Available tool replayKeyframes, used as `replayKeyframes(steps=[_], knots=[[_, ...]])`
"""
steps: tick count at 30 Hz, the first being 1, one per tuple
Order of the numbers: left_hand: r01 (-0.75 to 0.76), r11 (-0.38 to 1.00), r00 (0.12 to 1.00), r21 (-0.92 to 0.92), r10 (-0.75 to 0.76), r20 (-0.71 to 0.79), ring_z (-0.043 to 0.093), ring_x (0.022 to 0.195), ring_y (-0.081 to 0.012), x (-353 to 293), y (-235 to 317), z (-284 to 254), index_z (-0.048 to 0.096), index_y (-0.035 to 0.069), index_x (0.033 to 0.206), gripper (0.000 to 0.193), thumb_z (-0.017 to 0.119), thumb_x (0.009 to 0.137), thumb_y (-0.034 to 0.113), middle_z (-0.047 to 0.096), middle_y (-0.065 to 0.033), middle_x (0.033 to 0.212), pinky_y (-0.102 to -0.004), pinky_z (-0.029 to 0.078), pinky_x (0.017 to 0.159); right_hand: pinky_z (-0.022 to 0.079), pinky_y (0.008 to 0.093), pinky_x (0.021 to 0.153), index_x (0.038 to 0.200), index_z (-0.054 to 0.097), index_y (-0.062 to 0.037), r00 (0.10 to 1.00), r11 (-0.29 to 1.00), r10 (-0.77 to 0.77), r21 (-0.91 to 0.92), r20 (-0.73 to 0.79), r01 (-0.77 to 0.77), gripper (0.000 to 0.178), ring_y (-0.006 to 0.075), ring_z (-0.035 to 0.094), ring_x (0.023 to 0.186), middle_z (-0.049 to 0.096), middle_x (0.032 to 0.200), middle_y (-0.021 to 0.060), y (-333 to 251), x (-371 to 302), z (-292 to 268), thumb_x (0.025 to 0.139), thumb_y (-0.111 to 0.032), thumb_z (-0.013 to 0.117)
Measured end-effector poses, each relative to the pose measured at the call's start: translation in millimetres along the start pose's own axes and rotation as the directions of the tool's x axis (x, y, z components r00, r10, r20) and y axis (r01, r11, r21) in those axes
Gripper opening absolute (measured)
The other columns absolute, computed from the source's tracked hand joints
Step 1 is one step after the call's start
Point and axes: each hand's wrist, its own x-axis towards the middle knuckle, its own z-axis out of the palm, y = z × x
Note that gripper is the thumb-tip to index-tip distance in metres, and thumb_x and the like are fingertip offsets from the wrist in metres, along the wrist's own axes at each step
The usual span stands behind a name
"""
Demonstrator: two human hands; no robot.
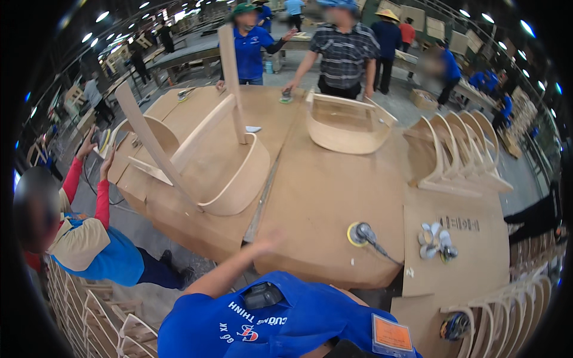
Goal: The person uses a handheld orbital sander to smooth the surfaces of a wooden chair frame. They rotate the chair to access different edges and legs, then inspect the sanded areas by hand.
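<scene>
My left hand (268, 241) is over the near edge of the cardboard-covered table (310, 209), smeared by motion, so its fingers cannot be read. Nothing can be made out in it. Only a sliver of my right arm (352, 295) shows beyond my blue shirt; the right hand is hidden. Beyond my left hand, a pale wooden chair frame (239, 188) with a curved band and long straight legs lies on the table. To the right rests a round sander (361, 234) with a yellow-green pad and a dark hose.
A curved wooden frame (349, 140) sits at the far side before two people. Several curved frames (456, 155) stand in a row at right, near a cluster of sanding discs (439, 241). Another sander (286, 95) is by a co-worker's hand. At left, a person lifts both hands (98, 149).
</scene>
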Motion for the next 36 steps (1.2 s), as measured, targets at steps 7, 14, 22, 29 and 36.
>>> replayKeyframes(steps=[7,14,22,29,36], knots=[[0.029,0.981,0.42,0.191,-0.185,0.889,0.053,0.105,-0.025,-114,37,154,0.058,0.002,0.118,0.038,0.054,0.095,0.031,0.06,-0.0125,0.115,-0.0399,0.041,0.091,0.047,0.0292,0.078,0.106,0.063,-0.0017,0.989,0.978,-0.122,0.16,-0.082,0.134,0.034,0.0108,0.056,0.086,0.065,0.092,0.0021,73,-122,11,0.099,-0.032,0.049],[-0.227,0.973,0.462,0.046,0.065,0.884,0.062,0.087,-0.0209,-119,132,182,0.063,0.003,0.108,0.03,0.06,0.091,0.027,0.067,-0.0119,0.097,-0.0323,0.048,0.079,0.046,0.0295,0.066,0.089,0.064,0.0015,0.941,0.983,-0.112,0.106,-0.319,0.153,0.03,0.01,0.054,0.071,0.063,0.079,0.0007,82,-187,18,0.096,-0.026,0.055],[-0.34,0.939,0.664,0.049,0.202,0.719,0.059,0.078,-0.0196,-123,163,227,0.063,0.002,0.093,0.028,0.066,0.088,0.03,0.064,-0.0111,0.083,-0.0346,0.049,0.071,0.046,0.0427,0.068,0.082,0.063,-0.0006,0.744,0.84,-0.442,-0.523,-0.501,0.147,0.025,0.037,0.06,0.075,0.062,0.079,0.0197,65,-184,-1,0.087,-0.025,0.061],[-0.626,0.736,0.536,0.257,0.167,0.828,0.062,0.092,-0.0327,-58,202,236,0.062,0.003,0.102,0.035,0.066,0.083,0.032,0.065,-0.0185,0.101,-0.0423,0.049,0.08,0.046,0.0437,0.07,0.085,0.063,0.001,0.795,0.888,-0.309,-0.457,-0.522,0.046,0.033,0.0389,0.06,0.08,0.064,0.084,0.021,38,-159,-32,0.09,-0.031,0.057],[-0.464,0.729,0.693,0.502,-0.054,0.719,0.06,0.107,-0.0329,85,236,211,0.061,0.005,0.116,0.045,0.066,0.083,0.035,0.063,-0.0185,0.112,-0.041,0.047,0.09,0.046,0.0379,0.066,0.083,0.064,0.0006,0.869,0.933,-0.179,-0.359,-0.462,0.001,0.036,0.0285,0.059,0.069,0.063,0.075,0.0162,18,-113,-93,0.087,-0.036,0.064]])
